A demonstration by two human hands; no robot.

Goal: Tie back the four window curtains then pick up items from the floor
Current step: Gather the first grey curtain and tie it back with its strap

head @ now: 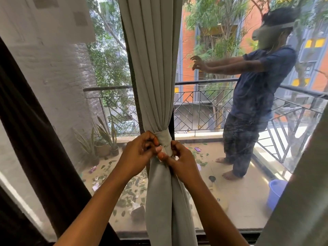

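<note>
At the far left a dark curtain [26,121] is hanging loose beside the window. Next my left hand [140,153] is reaching up, its fingers curled tight and pinching one end of the tie band [164,138]. The band is going around the middle of the grey curtain [152,68], which is hanging straight down in front of the window frame and is bunched narrow where the band is squeezing it. Just to the right, my right hand [179,161] is pinching the band too, fingers curled, very close to the other hand. I think I am doing the tying step on this curtain, and the knot is not looking done yet. The next move is asking me to fasten the two ends and pull them snug without letting folds slip out. Through the glass, leaves [131,190] are lying on the balcony floor [239,201], a person [257,89] is showing in the pane, and a blue bucket [276,194] is sitting further right. Another grey curtain [301,201] is hanging at the right edge. I am not seeing any writing I can read.
</note>
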